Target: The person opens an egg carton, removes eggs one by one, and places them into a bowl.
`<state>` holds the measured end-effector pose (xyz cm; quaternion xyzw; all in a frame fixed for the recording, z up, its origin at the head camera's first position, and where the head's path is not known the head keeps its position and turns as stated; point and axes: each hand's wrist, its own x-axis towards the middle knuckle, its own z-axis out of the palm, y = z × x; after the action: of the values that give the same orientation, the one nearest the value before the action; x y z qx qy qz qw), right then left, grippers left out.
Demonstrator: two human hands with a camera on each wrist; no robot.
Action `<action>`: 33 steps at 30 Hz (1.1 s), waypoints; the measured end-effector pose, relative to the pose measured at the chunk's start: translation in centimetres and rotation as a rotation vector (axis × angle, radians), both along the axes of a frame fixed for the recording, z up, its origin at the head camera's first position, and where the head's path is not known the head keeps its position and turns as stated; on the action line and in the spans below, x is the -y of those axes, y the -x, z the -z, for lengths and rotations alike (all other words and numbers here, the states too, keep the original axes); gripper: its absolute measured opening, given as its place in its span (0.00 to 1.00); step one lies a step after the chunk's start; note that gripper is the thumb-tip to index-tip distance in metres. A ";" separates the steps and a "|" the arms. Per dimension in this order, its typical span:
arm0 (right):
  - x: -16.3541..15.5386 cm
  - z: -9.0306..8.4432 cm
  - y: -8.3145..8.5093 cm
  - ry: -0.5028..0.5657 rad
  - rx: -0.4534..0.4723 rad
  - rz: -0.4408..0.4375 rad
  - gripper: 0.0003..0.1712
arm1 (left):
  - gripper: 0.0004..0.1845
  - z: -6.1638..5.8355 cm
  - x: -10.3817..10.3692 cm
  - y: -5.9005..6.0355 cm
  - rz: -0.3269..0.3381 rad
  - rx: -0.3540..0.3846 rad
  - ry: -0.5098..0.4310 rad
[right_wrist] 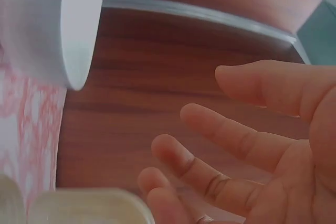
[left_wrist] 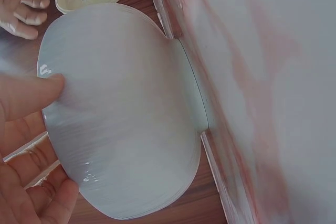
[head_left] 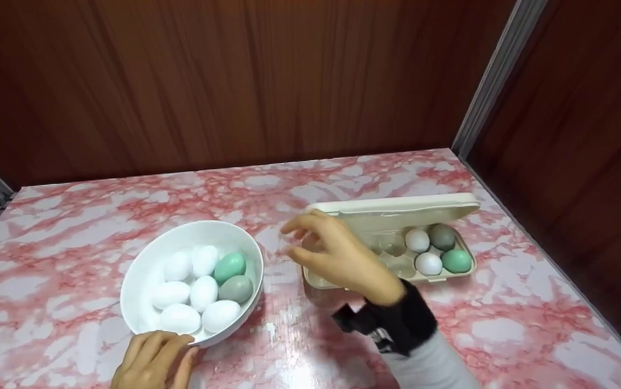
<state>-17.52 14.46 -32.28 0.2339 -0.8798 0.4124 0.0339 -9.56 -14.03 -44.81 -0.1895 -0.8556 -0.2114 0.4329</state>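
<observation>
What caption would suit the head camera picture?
Left hand steadies a white bowl of eggs; empty right hand hovers over an open egg carton.

Your head camera looks forward and down from above, taking in the whole bench (head_left: 73, 227) up to the wooden back wall. Your left wrist camera sits very close beside the white bowl (left_wrist: 126, 119), facing its outer wall side-on. Your right wrist camera looks out past your open fingers (right_wrist: 231, 140) toward the wall. All three views share the bowl and the egg carton (head_left: 397, 208).
</observation>
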 end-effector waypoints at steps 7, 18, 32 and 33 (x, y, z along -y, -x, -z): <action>-4.1 1.0 -0.9 0.026 -0.005 0.082 0.16 | 0.33 0.0 0.0 0.1 0.006 -0.005 -0.001; -10.5 0.8 -1.9 -0.058 0.065 0.298 0.19 | 0.34 0.0 0.0 0.1 -0.001 0.002 -0.012; -16.4 1.5 -1.7 -0.121 0.146 0.452 0.19 | 0.33 0.2 0.2 0.2 0.020 -0.033 -0.009; -16.6 1.6 -1.6 -0.132 0.158 0.456 0.19 | 0.33 0.2 0.3 0.2 0.020 -0.033 -0.008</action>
<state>-15.88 31.07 -33.91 -0.0019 -0.9348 0.3527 0.0417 -9.79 -14.28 -44.98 -0.1997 -0.8457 -0.2159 0.4454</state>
